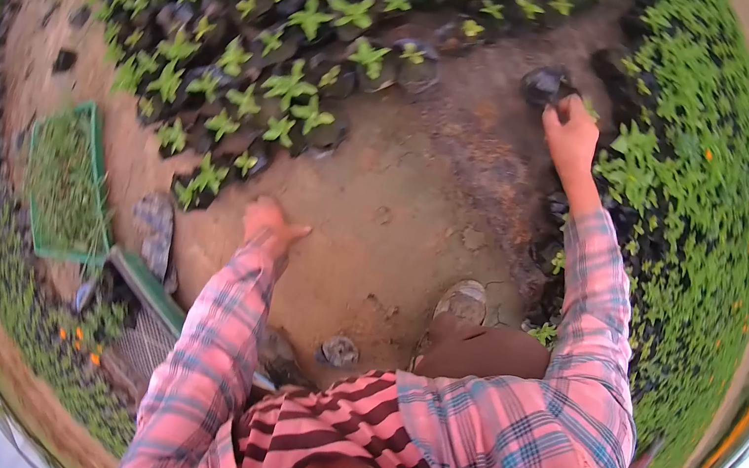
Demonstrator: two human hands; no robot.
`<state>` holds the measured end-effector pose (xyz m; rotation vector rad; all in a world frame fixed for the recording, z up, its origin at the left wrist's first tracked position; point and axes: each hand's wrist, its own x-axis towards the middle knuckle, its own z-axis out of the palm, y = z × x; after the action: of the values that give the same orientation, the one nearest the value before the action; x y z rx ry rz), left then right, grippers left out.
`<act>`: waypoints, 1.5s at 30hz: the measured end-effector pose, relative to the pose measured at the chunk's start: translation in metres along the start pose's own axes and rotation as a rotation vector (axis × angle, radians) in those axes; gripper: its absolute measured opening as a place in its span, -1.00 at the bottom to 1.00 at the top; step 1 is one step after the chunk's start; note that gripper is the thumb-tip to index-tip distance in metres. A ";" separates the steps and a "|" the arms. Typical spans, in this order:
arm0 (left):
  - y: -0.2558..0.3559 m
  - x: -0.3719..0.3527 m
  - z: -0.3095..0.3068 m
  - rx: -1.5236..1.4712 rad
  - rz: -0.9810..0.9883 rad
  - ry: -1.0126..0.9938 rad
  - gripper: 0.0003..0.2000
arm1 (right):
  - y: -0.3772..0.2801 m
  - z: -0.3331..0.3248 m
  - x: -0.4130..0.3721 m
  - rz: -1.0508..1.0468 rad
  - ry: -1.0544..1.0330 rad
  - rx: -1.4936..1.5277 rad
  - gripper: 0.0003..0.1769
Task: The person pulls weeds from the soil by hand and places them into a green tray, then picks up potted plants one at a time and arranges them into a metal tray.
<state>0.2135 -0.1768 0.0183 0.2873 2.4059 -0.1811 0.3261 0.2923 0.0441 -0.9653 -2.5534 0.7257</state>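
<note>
My right hand [571, 140] is stretched out to the upper right, its thumb and fingers pinched at the rim of a black plastic nursery bag [545, 85]. That bag sits on the dark soil beside the right-hand plant bed; its contents are hard to make out. Lower and to the left, my left hand [268, 223] hovers over bare ground with its thumb spread and nothing visible in it. Close to it stand the nearest potted seedlings [204, 180], green and leafy in black bags.
A green crate [94, 175] full of cut weeds lies at the left, near a mesh-and-green item [147, 299]. Dense seedlings [675, 177] line the right side. My shoe [465, 302] rests on the soil, with a small round object [339, 351] nearby.
</note>
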 end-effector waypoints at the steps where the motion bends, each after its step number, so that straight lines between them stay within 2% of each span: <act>1: 0.000 0.004 0.003 -0.004 -0.023 0.003 -0.10 | -0.022 0.003 -0.010 -0.095 -0.048 0.028 -0.79; 5: -0.001 0.003 0.009 -0.067 -0.076 0.063 -0.06 | -0.092 0.031 -0.043 -0.402 -0.334 0.216 -0.86; 7: 0.000 0.002 0.007 -0.085 -0.098 0.068 -0.06 | -0.117 0.044 -0.048 -0.697 -0.412 0.134 -0.81; 8: 0.000 0.000 0.006 -0.092 -0.101 0.073 -0.06 | -0.129 0.048 -0.051 -0.709 -0.421 0.137 -0.81; 10: 0.001 -0.001 0.002 -0.098 -0.105 0.072 -0.05 | -0.152 0.051 -0.051 -0.926 -0.605 -0.004 -0.77; 13: 0.000 -0.002 0.002 -0.118 -0.108 0.073 -0.05 | -0.152 0.087 -0.049 -1.066 -0.642 -0.116 -0.81; 17: 0.004 -0.005 -0.004 -0.088 -0.129 0.067 -0.05 | -0.150 0.106 -0.046 -1.075 -0.538 -0.070 -0.80; 19: 0.001 -0.006 -0.006 -0.106 -0.145 0.060 -0.05 | -0.160 0.092 -0.055 -0.999 -0.569 -0.220 -0.78; 22: 0.008 -0.003 0.003 -0.114 -0.109 0.001 -0.04 | -0.169 0.082 -0.068 -1.063 -0.604 -0.292 -0.76; 24: -0.002 0.000 -0.005 -0.114 -0.120 -0.022 -0.04 | -0.171 0.084 -0.075 -1.113 -0.519 -0.251 -0.83; 25: 0.002 -0.006 -0.007 -0.135 -0.160 -0.009 -0.04 | -0.174 0.084 -0.080 -1.067 -0.584 -0.329 -0.88; 26: 0.001 -0.010 -0.009 -0.154 -0.164 -0.002 -0.04 | -0.188 0.082 -0.081 -0.940 -0.742 -0.440 -0.90; 29: 0.002 -0.018 -0.021 -0.247 -0.185 -0.059 -0.07 | -0.207 0.078 -0.081 -0.872 -0.737 -0.067 -0.84; 30: 0.004 -0.020 -0.023 -0.286 -0.204 -0.067 -0.09 | -0.223 0.086 -0.074 -0.903 -0.719 -0.045 -0.84; 32: 0.004 -0.022 -0.030 -0.304 -0.238 -0.070 -0.10 | -0.252 0.093 -0.067 -0.600 -1.083 0.075 -0.78; 33: 0.006 -0.023 -0.033 -0.329 -0.251 -0.107 -0.10 | -0.292 0.089 -0.067 -0.273 -1.159 0.301 -0.72; 34: 0.009 -0.022 -0.032 -0.326 -0.253 -0.092 -0.10 | -0.336 0.077 -0.065 -0.090 -1.179 0.604 -0.71; 35: 0.010 -0.019 -0.031 -0.318 -0.278 -0.126 -0.11 | -0.364 0.082 -0.059 -0.287 -1.128 0.821 -0.83; 36: 0.009 -0.017 -0.033 -0.310 -0.303 -0.159 -0.11 | -0.405 0.064 -0.058 -0.306 -1.238 1.204 -0.67; 37: 0.005 -0.018 -0.037 -0.300 -0.304 -0.149 -0.11 | -0.435 0.055 -0.057 -0.409 -1.204 1.436 -0.40; 38: 0.001 -0.022 -0.036 -0.212 -0.205 -0.082 -0.10 | -0.452 0.044 -0.051 -0.483 -1.161 1.429 -0.33; 39: 0.004 -0.028 -0.028 -0.126 -0.081 -0.033 -0.09 | -0.456 0.039 -0.046 -0.529 -1.062 1.410 -0.38; 41: 0.000 -0.012 -0.009 -0.178 -0.138 -0.018 -0.05 | -0.424 0.040 -0.039 -0.625 -0.895 1.203 -0.48; 43: 0.000 -0.005 0.003 -0.137 -0.135 0.048 -0.03 | -0.357 0.047 -0.036 -0.432 -0.881 1.008 -0.55; 44: -0.002 -0.005 0.007 -0.102 -0.061 0.105 -0.02 | -0.317 0.050 -0.044 -0.326 -0.919 0.864 -0.62; 45: -0.001 -0.009 0.007 -0.074 -0.030 0.087 -0.02 | -0.275 0.054 -0.052 -0.200 -0.732 0.805 -0.68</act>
<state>0.2241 -0.1811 0.0191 0.2294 2.4976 -0.0940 0.1955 0.0611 0.1481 -0.1714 -2.3892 2.1033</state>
